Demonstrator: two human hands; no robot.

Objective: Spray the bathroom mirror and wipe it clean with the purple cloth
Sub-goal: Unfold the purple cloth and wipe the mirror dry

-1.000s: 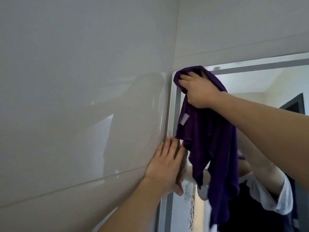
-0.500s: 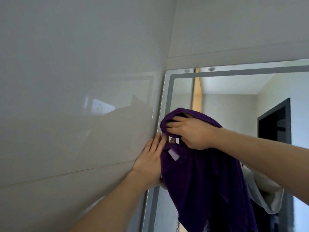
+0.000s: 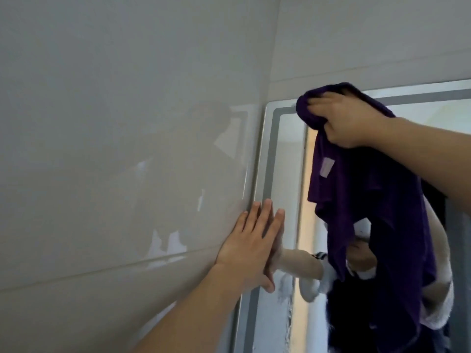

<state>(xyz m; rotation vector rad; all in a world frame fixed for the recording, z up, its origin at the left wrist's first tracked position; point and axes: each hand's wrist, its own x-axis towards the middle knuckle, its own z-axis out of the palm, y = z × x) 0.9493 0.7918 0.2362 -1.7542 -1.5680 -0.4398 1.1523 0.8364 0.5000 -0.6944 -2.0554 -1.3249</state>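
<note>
Fingers of the right hand are clamped on a bunched fold of the purple cloth, pressing it to the mirror near its top left corner; the rest hangs below them. Lower left, the left hand lies flat, fingers together, against the mirror's edge beside the tiled wall.

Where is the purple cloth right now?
The purple cloth is bunched in the right hand against the mirror's top left corner, hanging down.
</note>
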